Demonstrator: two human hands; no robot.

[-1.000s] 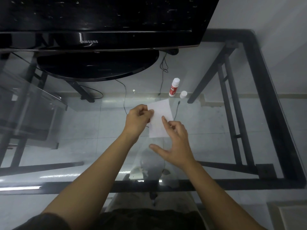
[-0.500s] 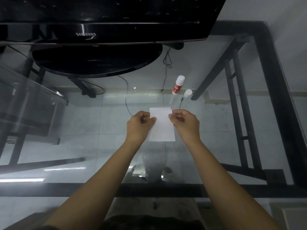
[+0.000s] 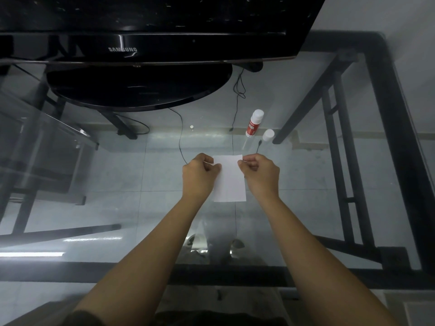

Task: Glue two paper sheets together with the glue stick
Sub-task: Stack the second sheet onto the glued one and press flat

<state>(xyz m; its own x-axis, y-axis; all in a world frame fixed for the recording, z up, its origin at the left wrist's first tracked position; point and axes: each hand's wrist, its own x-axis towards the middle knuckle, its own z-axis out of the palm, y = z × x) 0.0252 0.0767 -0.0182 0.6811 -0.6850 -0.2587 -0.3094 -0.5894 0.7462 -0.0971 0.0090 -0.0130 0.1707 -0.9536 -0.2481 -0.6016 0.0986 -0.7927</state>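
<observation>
A small white paper sheet [image 3: 229,180] is held over the glass table top [image 3: 122,184], in the middle of the view. My left hand [image 3: 200,175] pinches its upper left edge and my right hand [image 3: 260,172] pinches its upper right edge. I cannot tell whether it is one sheet or two stacked together. The glue stick [image 3: 253,123], white with a red label, stands uncapped beyond the paper. Its white cap [image 3: 268,135] sits just to its right.
A black Samsung monitor [image 3: 141,27] on a round black base [image 3: 138,88] fills the far side. Thin cables [image 3: 180,137] run under the glass. The black table frame [image 3: 395,137] borders the right and near edges.
My right hand moved from the paper's lower middle up to its upper right edge. The paper turned from tilted to straight, both hands now gripping its top corners.
</observation>
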